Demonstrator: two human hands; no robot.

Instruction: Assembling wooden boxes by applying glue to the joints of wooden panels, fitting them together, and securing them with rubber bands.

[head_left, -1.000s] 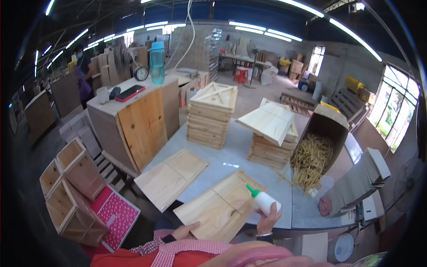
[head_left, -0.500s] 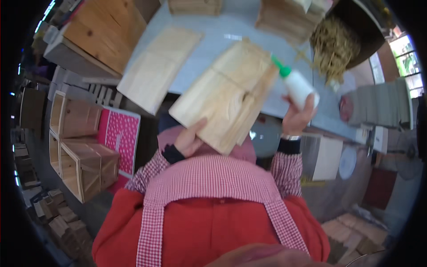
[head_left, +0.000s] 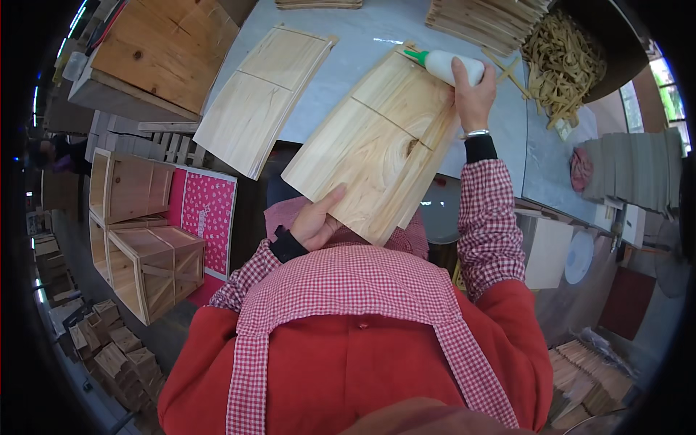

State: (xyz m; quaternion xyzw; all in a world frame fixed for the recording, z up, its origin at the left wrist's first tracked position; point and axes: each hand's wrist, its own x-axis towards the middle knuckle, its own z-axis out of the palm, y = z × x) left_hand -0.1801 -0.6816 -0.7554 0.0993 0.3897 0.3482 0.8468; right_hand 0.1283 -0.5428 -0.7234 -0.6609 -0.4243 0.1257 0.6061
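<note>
My left hand (head_left: 316,222) grips the near left edge of a pale wooden board (head_left: 377,148), thumb on top. The board has a groove across it and a dark knot near its right side; more board edges show beneath it. My right hand (head_left: 475,96) is wrapped round a white squeeze bottle (head_left: 454,67) with a green nozzle. The bottle lies nearly level, its tip pointing left over the board's far end. Whether the tip touches the wood I cannot tell. To the left, another grooved board (head_left: 264,98) rests on the table, overhanging its near edge.
A dark container of thin wooden strips (head_left: 564,65) stands at the far right of the pale table (head_left: 500,170). Stacked boards (head_left: 487,23) lie at the back. Grey stacked sheets (head_left: 629,168) sit on the right. Wooden crates (head_left: 156,264) and a pink patterned panel (head_left: 209,217) are on the left.
My right hand has moved forward with the bottle, tipping it from slanted to nearly level, its nozzle now over the board's far end. My left hand keeps its grip on the board.
</note>
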